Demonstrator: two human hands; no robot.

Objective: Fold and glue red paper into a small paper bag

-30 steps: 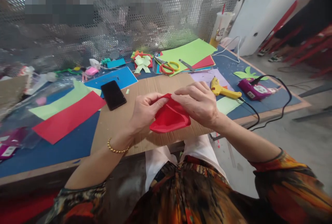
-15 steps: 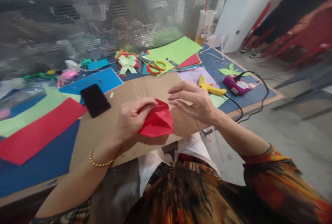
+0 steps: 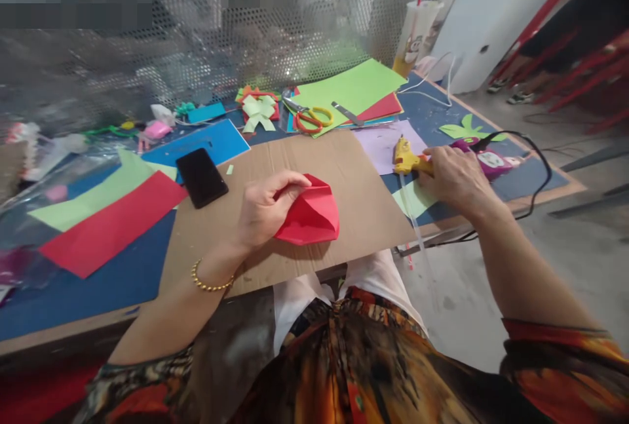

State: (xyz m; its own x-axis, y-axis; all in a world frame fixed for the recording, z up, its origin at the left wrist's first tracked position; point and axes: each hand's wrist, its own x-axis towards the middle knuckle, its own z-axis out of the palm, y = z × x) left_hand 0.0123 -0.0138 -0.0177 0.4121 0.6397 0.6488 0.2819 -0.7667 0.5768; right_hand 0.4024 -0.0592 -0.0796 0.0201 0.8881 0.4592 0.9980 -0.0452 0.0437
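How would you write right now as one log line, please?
left hand: pinching folded red paper over cardboard | right hand: on handle of yellow glue gun | black phone: flat, at cardboard's left edge

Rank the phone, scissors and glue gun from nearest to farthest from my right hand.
1. Glue gun: nearest, its handle end at your right hand.
2. Scissors: left of the glue gun, toward the back.
3. Phone: farthest, left of your left hand.
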